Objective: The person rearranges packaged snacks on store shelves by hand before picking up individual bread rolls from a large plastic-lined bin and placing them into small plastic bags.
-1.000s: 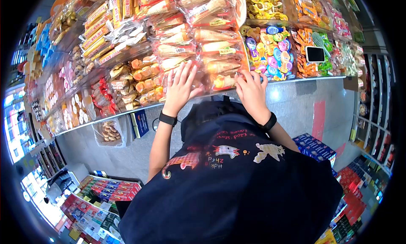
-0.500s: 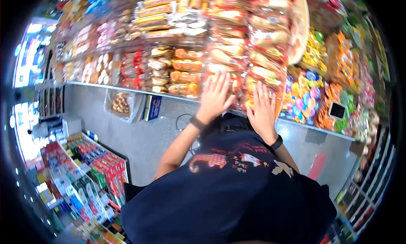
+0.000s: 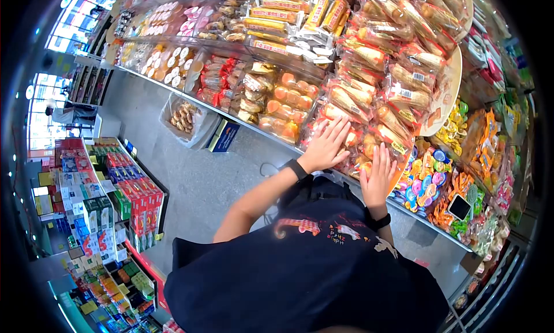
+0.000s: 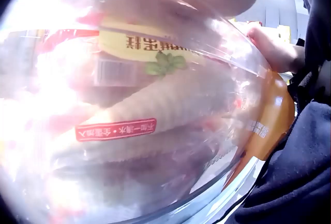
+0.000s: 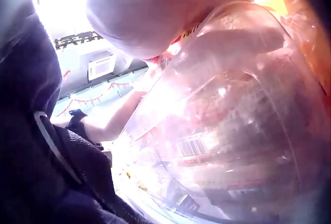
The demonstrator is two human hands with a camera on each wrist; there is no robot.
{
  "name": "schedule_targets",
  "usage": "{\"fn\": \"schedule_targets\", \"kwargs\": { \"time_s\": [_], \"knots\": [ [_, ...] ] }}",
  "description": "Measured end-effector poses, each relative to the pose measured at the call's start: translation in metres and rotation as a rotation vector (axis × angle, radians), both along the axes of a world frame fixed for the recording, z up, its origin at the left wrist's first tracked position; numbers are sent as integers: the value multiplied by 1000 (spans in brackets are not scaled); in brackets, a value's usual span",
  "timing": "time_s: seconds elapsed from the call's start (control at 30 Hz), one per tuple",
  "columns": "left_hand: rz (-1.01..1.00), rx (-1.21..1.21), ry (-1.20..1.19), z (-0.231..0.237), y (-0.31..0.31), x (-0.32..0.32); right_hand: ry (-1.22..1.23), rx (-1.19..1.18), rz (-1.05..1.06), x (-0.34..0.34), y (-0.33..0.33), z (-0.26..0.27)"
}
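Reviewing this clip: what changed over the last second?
The right hand moved inward, closer to the left hand, its curled fingers straightening. The head view swung left. The left hand stayed spread on the wrapped packets.

On the grey floor point(image 3: 193, 200) rests 1 pale plastic bag point(image 3: 203, 129) of brown pieces point(image 3: 183, 116), a blue box point(image 3: 226, 137) just beside it. Yellow-wrapped bars point(image 3: 276, 15) lie near the top of the head view — and to the right, bright-coloured items point(image 3: 424, 182) sit near 1 pale-edged dark square point(image 3: 460, 207).
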State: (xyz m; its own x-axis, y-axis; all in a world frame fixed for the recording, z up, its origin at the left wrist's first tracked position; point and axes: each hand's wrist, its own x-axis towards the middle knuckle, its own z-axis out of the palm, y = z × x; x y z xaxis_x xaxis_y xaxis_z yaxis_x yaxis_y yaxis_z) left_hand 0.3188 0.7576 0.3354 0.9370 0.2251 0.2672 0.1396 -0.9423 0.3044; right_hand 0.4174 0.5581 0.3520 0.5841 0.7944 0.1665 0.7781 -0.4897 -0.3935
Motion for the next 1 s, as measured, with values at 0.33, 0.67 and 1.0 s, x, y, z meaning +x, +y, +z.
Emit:
{"fn": "schedule_targets", "kwargs": {
  "time_s": [0.33, 0.67, 1.0],
  "knots": [
    [87, -127, -335, 10, 21, -55, -153, 160, 32, -14, -21, 4],
    [497, 144, 35, -56, 210, -113, 288, 412, 458, -54, 36, 52],
    [95, 376, 182, -86, 350, -90, 502, 336, 391, -140, 207, 62]
  ]
}}
